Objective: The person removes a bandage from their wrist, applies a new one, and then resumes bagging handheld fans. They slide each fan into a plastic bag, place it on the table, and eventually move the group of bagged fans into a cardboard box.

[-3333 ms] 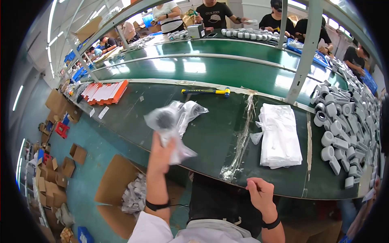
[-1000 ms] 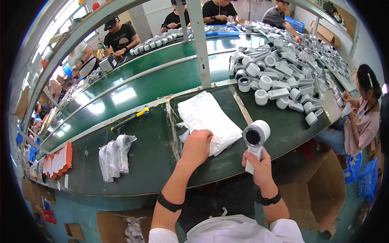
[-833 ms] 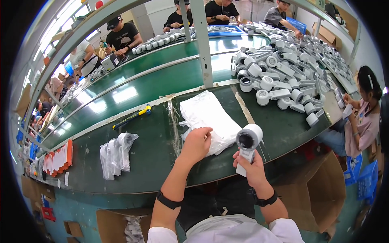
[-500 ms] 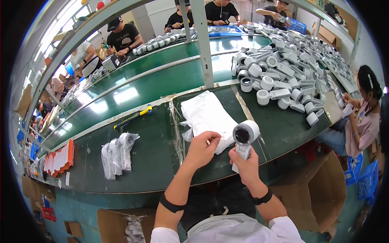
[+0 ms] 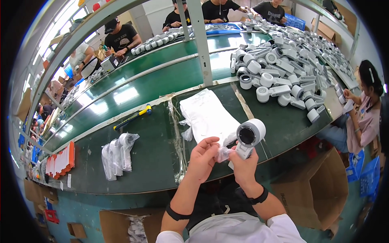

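In my right hand [image 5: 246, 167] is a white-and-grey handheld device [image 5: 260, 130] with a round barrel head and a dark round opening. Its head points up, and my fingers wrap the handle. My left hand [image 5: 201, 160] pinches a clear plastic bag [image 5: 223, 154], held close beside the device's handle. The bag also touches my right thumb. Just beyond both hands lies a stack of flat white bags [image 5: 208, 113] on the dark green bench [image 5: 156, 141]. Several similar devices in clear bags [image 5: 117, 156] lie together to the left.
A hammer [image 5: 133, 117] with a yellow-and-black handle lies at the left. Unbagged devices [image 5: 279, 77] are heaped at the right. Orange-and-white cards [image 5: 60, 160] stand far left. Open cartons [image 5: 320, 194] sit below the bench edge. A metal post [image 5: 204, 52] rises ahead. Several co-workers sit around.
My left hand has come down and toward my right, and a clear bag now shows in its fingers beside the handle. The device has shifted slightly right.
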`<state>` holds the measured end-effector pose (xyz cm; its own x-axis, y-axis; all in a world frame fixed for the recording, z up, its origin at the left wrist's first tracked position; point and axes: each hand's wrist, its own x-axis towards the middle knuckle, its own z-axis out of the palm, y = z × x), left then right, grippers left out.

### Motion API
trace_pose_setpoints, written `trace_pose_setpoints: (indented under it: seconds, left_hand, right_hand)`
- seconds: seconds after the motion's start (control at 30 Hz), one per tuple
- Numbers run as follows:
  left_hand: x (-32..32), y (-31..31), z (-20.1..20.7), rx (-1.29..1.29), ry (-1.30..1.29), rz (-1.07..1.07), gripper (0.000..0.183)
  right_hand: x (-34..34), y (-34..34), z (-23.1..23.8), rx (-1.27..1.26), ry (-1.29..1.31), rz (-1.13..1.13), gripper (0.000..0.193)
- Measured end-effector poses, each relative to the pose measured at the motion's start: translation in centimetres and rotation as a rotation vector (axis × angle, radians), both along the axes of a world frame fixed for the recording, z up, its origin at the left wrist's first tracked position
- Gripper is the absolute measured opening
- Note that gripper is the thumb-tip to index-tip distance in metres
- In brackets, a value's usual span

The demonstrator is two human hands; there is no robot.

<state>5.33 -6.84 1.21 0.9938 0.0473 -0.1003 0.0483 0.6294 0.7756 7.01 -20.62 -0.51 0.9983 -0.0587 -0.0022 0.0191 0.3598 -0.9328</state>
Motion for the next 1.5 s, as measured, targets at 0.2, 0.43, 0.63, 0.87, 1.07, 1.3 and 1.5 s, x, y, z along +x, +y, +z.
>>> trace_pose_setpoints:
  seconds: [0.2, 0.43, 0.63, 0.87, 1.07, 1.3, 1.5]
  left_hand:
    - [0.1, -0.9, 0.0, 0.537, -0.012, 0.126, 0.020]
    - [0.3, 0.3, 0.2, 0.078, 0.101, 0.299, 0.020]
    - [-0.3, 0.1, 1.4, 0.452, 0.084, 0.214, 0.015]
    - [0.7, -1.5, 2.8, 0.551, 0.079, -0.004, 0.016]
    - [0.9, -1.0, 2.8, 0.508, 0.050, -0.128, 0.019]
    - [0.1, -0.2, 3.3, 0.686, -0.018, -0.079, 0.017]
    - [1.2, -1.1, 2.5, 0.558, 0.037, -0.019, 0.016]
  right_hand:
    - [-0.7, 0.4, 0.3, -0.041, -0.111, -0.058, 0.025]
    - [-3.4, 0.5, -1.1, -0.035, -0.025, -0.055, 0.008]
    - [-4.3, -3.8, 0.2, -0.109, -0.147, 0.197, 0.016]
    - [-3.6, -9.0, 5.5, -0.425, 0.085, 0.933, 0.088]
    - [-1.5, -9.4, 5.2, -0.604, 0.118, 0.879, 0.066]
    - [-1.5, -9.5, 4.1, -0.642, 0.013, 0.610, 0.056]
    - [-2.5, -11.4, 5.6, -0.411, 0.073, 0.881, 0.072]
